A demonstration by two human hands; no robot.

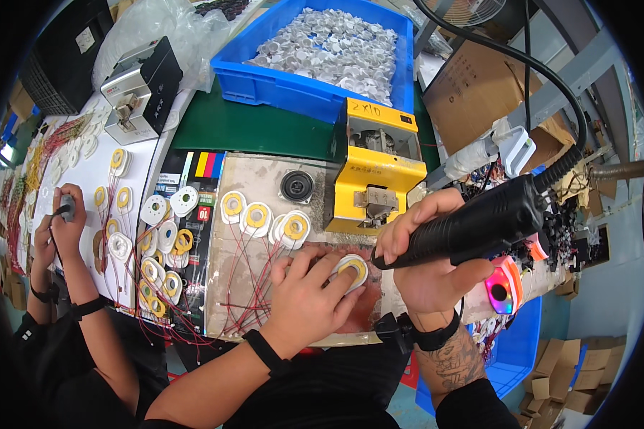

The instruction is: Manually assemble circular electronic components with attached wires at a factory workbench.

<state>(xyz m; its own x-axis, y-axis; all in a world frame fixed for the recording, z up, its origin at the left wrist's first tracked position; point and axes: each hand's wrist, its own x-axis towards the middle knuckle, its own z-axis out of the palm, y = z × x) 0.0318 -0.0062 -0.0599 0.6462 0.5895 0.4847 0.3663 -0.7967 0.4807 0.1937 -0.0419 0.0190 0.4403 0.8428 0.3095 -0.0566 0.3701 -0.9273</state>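
Observation:
My left hand (309, 297) has its fingers closed about a round white plastic piece (358, 267) with a yellow disc in it, pressing it to the worktop. A thick black handheld power tool (472, 227) with a coiled cable is gripped in my right hand (429, 275). Its narrow front end comes close to the white piece; I cannot tell whether they touch. Farther left on the board lie similar white pieces (256, 217) with yellow discs and red wires (250, 293). Beyond my left hand sits a round black speaker-like part (297, 186).
A yellow machine (376, 171) stands behind my hands, near a blue crate (286, 89) of white parts. Glowing coloured device (504, 289) lies right. More wired pieces (168, 236) lie left, where a co-worker's hands (66, 214) hold a dark corded object. A black-and-silver machine (143, 89) stands beyond.

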